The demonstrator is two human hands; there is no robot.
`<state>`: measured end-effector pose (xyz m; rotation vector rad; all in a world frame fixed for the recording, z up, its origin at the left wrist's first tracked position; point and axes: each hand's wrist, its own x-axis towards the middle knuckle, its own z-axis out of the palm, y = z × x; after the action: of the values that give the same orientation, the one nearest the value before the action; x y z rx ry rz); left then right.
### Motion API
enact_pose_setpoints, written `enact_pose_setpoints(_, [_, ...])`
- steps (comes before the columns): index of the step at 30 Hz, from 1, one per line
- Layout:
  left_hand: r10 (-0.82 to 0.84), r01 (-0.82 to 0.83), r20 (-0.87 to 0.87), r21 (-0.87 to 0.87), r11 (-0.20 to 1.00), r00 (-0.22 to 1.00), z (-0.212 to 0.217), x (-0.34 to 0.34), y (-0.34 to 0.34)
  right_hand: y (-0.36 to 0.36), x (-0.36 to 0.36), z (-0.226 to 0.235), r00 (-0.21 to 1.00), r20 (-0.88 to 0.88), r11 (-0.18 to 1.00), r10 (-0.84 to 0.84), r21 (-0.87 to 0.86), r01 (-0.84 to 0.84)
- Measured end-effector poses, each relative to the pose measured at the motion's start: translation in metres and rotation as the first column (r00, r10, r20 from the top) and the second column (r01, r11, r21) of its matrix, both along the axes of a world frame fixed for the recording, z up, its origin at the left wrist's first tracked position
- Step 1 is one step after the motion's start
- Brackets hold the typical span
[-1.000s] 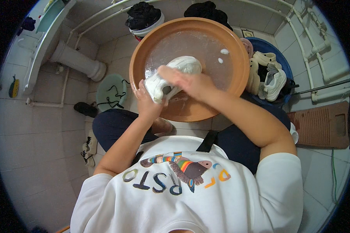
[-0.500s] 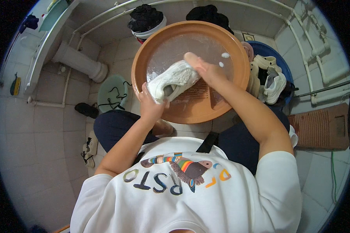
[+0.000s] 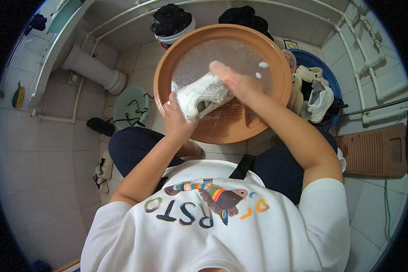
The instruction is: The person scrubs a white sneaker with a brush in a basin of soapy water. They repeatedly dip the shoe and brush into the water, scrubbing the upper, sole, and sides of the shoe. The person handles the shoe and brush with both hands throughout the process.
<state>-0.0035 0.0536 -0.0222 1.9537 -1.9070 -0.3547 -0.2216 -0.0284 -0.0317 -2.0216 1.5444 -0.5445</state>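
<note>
A wet white sneaker (image 3: 203,94) is tilted over the brown plastic basin (image 3: 163,86), which holds cloudy, soapy water. My left hand (image 3: 177,119) is closed around the sneaker's near end, beside its opening. At its far end my right hand (image 3: 245,86) bears on the upper, fingers curled. A pale tan, rounded end juts out ahead of that hand, blurred; whether it is a brush or a finger I cannot tell. Ridges of a built-in washboard (image 3: 231,108) show beneath the sneaker, inside the basin.
Right of the basin, a blue tub (image 3: 333,75) holds several shoes. A pale green bowl (image 3: 132,97) with black laces stands left. Behind are a white bucket (image 3: 181,34) and black cloth (image 3: 245,19). A brown washboard (image 3: 376,152) lies right; white shoes (image 3: 104,172) sit by the left wall.
My right hand has shifted slightly left along the sneaker's far end. The sneaker has turned and tipped a little in my left hand.
</note>
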Motion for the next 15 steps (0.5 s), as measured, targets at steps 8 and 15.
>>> enact_pose_setpoints(8, [0.004,-0.005,-0.024,-0.017,1.000,1.000,-0.002,0.008,0.013,0.013,0.027,0.026,0.996,0.086,0.962,-0.003,0.272,-0.020])
enact_pose_setpoints(15, [0.000,-0.010,-0.135,-0.071,0.997,0.991,-0.014,0.012,-0.001,0.036,0.033,0.020,0.978,0.206,0.955,0.009,0.288,-0.070])
